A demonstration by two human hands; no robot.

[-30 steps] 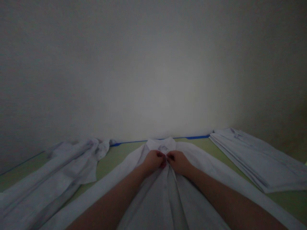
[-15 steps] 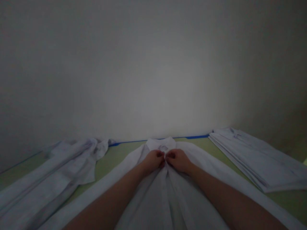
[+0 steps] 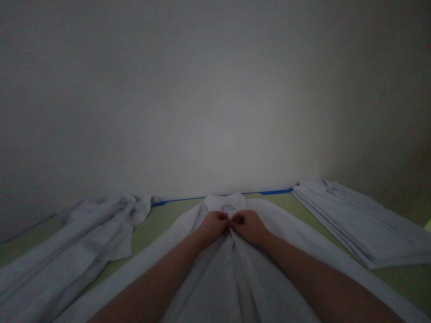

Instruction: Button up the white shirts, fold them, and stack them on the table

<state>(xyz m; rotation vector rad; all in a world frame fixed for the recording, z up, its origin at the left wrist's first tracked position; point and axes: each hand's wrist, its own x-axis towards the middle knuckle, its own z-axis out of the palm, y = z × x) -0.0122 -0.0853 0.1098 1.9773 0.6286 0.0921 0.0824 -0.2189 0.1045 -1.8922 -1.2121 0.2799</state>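
A white long-sleeved shirt point(image 3: 208, 278) lies spread in front of me, its collar at the far end and its sleeves angled out to both sides. Just below the collar, my left hand point(image 3: 215, 225) pinches the left front edge. My right hand point(image 3: 249, 225) pinches the opposite edge, and the fingertips of both hands meet at the middle. Lower down, the two front edges lie apart with a narrow gap between them. Any button between my fingers is hidden.
On the left lies a loose heap of white garments point(image 3: 84, 251). A neat stack of folded white shirts point(image 3: 367, 224) rests on the right. The pale green table top point(image 3: 151, 233) has blue edging point(image 3: 276, 192) against a plain wall point(image 3: 215, 98).
My fingertips have shifted very slightly at the front edges and still meet below the collar. The garments on both sides stay where they were.
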